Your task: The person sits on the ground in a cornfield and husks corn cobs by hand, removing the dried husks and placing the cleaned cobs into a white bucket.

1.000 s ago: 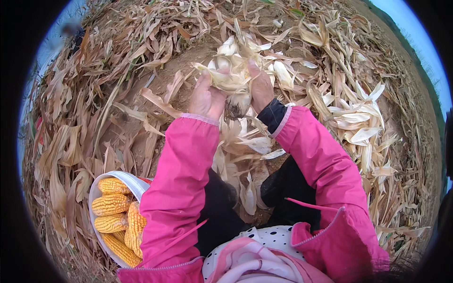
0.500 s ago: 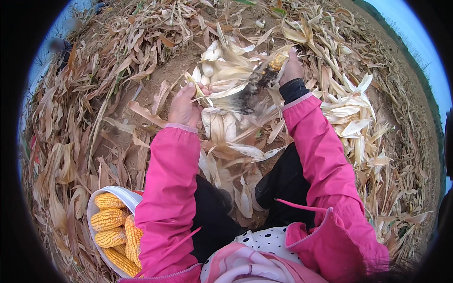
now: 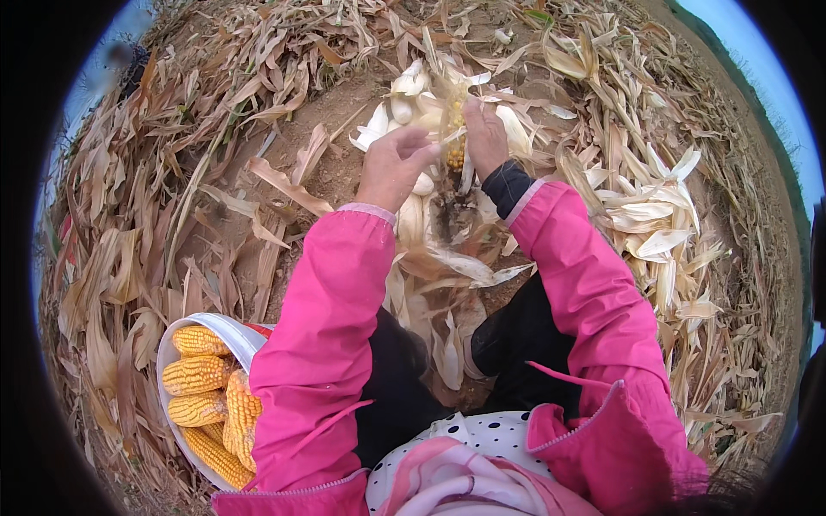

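My right hand (image 3: 488, 139) is closed around a partly husked ear of corn (image 3: 455, 156), which points away from me with yellow kernels showing. Pale husk clings about its far part. Just left of the ear, my left hand (image 3: 396, 168) has thumb and fingers apart, slightly blurred, with nothing visible between them. Below the ear, a dark blackened patch (image 3: 446, 215) is smeared by motion. Several pale ears still in husk (image 3: 402, 109) lie on the ground behind and under my hands.
At my lower left stands a white bucket (image 3: 231, 329) holding several bare yellow corn ears (image 3: 196, 376). A heap of pale husks (image 3: 658, 215) lies to the right. Dry stalks and leaves (image 3: 112, 284) cover the soil around. My bent knees are below my hands.
My left hand has let go of the husk strip and come rightward, close to the ear. My right hand has moved left, swinging the ear inward and more upright.
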Tool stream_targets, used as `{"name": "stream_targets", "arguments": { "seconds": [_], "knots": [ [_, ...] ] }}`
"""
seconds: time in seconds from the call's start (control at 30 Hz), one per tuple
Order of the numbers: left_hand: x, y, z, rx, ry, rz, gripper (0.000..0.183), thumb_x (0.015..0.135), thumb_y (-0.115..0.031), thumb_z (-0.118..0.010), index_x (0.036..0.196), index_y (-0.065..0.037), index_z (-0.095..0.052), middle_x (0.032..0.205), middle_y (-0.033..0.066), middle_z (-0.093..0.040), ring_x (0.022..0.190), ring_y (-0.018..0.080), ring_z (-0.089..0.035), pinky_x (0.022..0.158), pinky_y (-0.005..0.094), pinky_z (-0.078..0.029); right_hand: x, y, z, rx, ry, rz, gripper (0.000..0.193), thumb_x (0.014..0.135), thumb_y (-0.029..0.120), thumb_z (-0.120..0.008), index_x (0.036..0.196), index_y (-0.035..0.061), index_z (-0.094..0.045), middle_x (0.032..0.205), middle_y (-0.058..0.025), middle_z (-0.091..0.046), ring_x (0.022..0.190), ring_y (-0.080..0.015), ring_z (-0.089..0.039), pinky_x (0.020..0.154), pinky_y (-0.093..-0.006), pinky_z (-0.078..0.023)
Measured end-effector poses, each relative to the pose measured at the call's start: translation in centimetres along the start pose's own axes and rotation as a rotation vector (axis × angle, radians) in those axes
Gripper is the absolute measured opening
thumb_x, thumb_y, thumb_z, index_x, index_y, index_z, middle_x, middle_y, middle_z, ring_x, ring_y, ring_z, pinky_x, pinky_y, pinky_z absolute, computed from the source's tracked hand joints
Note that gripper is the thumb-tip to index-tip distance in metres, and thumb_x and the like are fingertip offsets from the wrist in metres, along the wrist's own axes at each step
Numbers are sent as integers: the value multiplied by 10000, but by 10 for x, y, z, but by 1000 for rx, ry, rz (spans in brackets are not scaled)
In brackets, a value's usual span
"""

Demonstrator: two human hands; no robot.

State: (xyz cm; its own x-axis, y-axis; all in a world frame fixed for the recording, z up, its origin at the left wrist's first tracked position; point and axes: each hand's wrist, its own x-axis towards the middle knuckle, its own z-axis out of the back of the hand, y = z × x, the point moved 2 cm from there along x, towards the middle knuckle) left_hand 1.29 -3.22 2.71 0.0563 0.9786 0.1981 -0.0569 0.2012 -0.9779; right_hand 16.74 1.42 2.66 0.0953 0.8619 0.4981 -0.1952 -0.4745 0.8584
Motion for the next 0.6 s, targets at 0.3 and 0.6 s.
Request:
{"name": "stream_targets", "arguments": {
  "seconds": [0.3, 0.6],
  "knots": [
    [-3, 17, 8, 130, -34, 35, 495, 721, -151, -729, 1122, 70, -542, 988, 131, -625, 891, 166, -592, 785, 267, -472, -24, 2, -34, 380, 207, -299, 319, 955, 276, -430, 803, 17, -538, 683, 17, -498, 616, -63, -444, 555, -233, -381],
    [-6, 0, 7, -134, 60, 1, 492, 709, -82, -719, 1141, 36, -514, 997, 133, -627, 906, 180, -601, 777, 301, -480, -20, 11, -36, 420, 328, -336, 320, 946, 315, -452, 893, 22, -567, 763, -7, -553, 643, -63, -498, 580, -216, -422]
  ]
}}
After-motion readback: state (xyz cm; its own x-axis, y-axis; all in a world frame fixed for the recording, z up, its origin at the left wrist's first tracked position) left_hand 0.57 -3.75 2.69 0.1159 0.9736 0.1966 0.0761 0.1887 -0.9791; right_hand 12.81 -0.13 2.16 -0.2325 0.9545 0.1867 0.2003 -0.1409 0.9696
